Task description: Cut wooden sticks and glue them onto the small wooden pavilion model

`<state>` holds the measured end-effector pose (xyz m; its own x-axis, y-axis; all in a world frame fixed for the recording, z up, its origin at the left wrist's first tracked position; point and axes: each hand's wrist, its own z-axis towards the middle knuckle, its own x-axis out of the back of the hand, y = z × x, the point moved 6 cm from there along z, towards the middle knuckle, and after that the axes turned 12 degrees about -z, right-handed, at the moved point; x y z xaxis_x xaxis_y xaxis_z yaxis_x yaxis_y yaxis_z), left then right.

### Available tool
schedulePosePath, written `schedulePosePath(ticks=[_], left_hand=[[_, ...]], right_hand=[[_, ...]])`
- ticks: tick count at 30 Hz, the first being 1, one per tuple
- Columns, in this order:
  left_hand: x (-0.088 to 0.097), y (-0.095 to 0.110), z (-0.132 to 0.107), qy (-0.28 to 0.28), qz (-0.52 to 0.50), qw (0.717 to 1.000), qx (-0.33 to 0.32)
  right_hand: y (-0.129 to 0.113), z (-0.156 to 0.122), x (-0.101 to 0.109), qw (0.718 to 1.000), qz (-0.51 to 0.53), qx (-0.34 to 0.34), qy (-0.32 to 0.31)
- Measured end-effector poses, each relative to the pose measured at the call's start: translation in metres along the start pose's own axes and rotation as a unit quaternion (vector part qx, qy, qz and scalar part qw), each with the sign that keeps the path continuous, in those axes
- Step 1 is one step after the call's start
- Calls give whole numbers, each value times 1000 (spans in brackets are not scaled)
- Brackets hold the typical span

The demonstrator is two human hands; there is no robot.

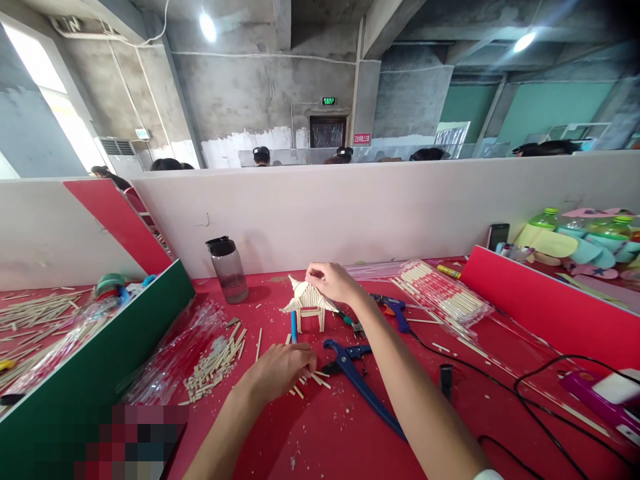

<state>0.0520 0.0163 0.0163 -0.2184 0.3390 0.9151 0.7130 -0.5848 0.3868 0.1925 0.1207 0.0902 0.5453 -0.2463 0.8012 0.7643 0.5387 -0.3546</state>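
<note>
A small pavilion model [306, 301] made of pale wooden sticks stands on the red table [350, 427]. My right hand [333, 281] rests on its roof, fingers curled on the ridge. My left hand [280, 370] lies lower on the table with its fingertips pinched on short cut sticks [313, 381] scattered there. Blue-handled cutters [357, 377] lie just right of my left hand. A blue pen-like tool [293, 327] lies beside the model's legs.
A dark water bottle [229, 269] stands behind the model. Bagged sticks [445, 293] lie at right, loose sticks [215, 363] and plastic wrap at left. A blue glue gun [395, 310] and black cables [525, 393] cross the right side. Red and green dividers flank the table.
</note>
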Motion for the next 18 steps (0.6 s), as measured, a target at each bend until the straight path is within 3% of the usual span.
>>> schedulePosePath(ticks=[3, 6, 8, 14, 18], left_hand=[[4, 1, 1, 22, -19, 999, -43], [8, -5, 11, 109, 64, 992, 26], [5, -4, 21, 132, 130, 980, 69], [-7, 9, 53, 125, 173, 971, 103], [-12, 7, 58, 108, 146, 976, 116]], right_hand=[[0, 0, 0, 1000, -1, 1, -1], [0, 0, 0, 1000, -1, 3, 2], [-1, 0, 0, 1000, 0, 2, 2], [1, 0, -1, 1000, 7, 4, 7], [4, 1, -2, 1000, 10, 5, 7]])
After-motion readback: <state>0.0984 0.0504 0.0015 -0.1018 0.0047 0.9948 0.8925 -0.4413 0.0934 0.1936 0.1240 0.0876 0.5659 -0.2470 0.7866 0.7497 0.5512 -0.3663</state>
